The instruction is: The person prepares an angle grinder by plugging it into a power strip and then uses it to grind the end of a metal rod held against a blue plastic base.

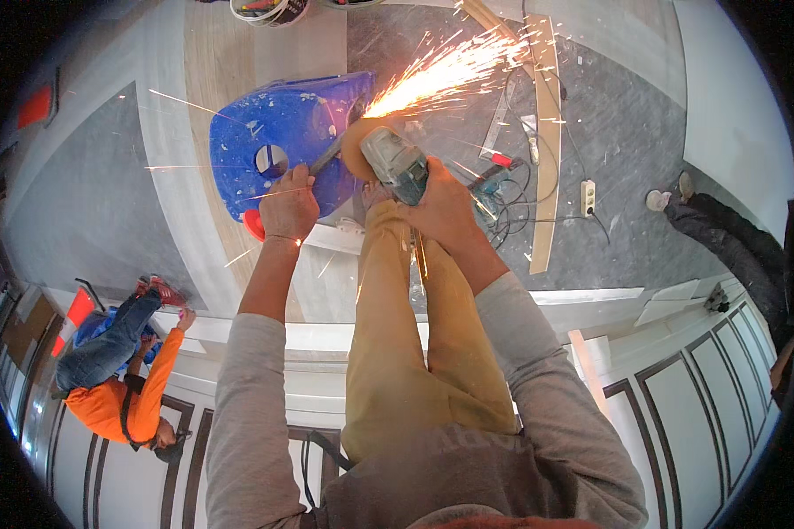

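Note:
An angle grinder with a round brownish disc is in my right hand, whose fingers wrap round its body. My left hand is closed on a narrow metal bar, which slants up over a blue plastic stool or tub with a round hole. The disc meets the bar near its far end; the exact contact is hidden by the disc and glare. Bright sparks stream from there to the far right, and a few streaks fly past my left wrist.
Right of the grinder lie a teal power tool, tangled cables, a metal square, a long wooden plank and a white socket strip. A bucket stands far ahead. One person in orange is at left; another's legs show at right.

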The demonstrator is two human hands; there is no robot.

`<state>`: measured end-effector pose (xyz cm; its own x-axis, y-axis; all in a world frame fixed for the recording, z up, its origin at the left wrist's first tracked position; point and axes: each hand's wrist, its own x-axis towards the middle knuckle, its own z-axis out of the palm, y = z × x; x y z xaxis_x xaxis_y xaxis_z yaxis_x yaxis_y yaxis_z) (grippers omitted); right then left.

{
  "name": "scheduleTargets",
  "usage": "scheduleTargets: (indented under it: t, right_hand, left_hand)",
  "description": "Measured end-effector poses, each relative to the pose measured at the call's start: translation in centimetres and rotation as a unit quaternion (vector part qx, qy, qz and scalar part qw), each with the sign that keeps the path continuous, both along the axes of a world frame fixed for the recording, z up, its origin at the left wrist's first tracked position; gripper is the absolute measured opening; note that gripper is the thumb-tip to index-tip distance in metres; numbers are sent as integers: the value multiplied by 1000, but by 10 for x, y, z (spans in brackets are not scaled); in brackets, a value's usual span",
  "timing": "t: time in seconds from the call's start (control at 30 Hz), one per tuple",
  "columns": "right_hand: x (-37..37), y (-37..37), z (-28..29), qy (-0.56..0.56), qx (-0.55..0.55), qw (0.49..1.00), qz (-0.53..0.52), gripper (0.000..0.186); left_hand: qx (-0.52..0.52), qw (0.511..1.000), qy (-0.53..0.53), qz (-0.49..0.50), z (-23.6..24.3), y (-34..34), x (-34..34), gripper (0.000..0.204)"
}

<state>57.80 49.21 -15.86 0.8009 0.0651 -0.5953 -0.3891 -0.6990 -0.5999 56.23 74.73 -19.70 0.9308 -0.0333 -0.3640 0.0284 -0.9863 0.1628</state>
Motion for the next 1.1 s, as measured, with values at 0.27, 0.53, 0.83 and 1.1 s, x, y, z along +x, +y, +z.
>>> scheduleTargets:
  t: [0.27,0.53,0.83,1.1]
  right_hand:
    - [-7,-6,2,24,-11,1000,7,67]
    - [-5,-4,-5,-3,-20,1000,2,64]
    - [-5,-2,-4,-14,-39,999,19,61]
    - [-14,-4,-2,-33,-34,998,30,62]
  left_hand:
    - [-7,1000,24,10,-2,-1,1,11]
    - [13,998,58,8,2,-4,4,13]
    - [-31,999,38,13,-1,1,2,14]
    - [-21,1000,-16,2,-3,1,-1,10]
